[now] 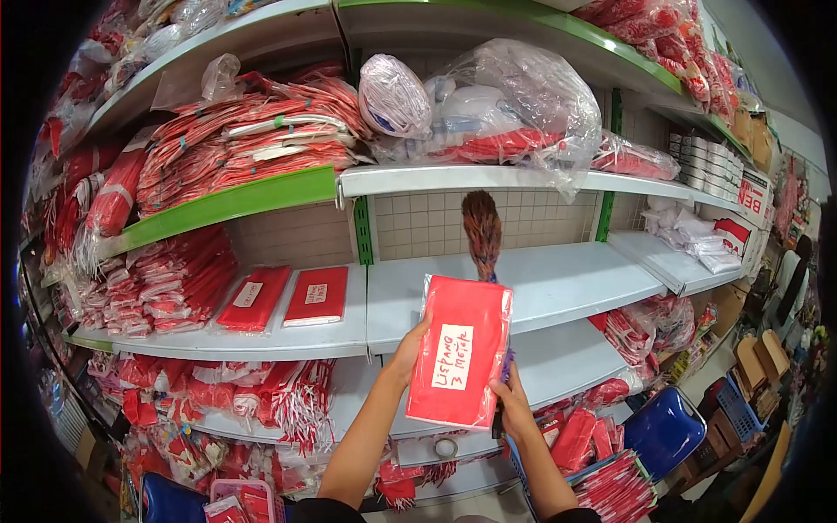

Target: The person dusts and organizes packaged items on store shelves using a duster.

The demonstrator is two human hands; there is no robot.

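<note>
While both hands are clamped on the flat red cloth packet in clear plastic (490, 349), handwritten label facing up, it sits in front of the pale metal shelf (558, 283). Left hand (408, 349) has the left edge; right hand (514, 398) has the lower right, plus the purple handle of a brown feather duster (482, 231). Looks light, soft, bendy, not fragile; film probably slick. Best hold: opposite long edges, thumbs on top. Shelf looks smooth, hard; two similar red packets (255, 299) (316, 296) lie flat on it, left. White tiled wall (418, 222) behind, bagged red goods packed around, tight room.
</note>
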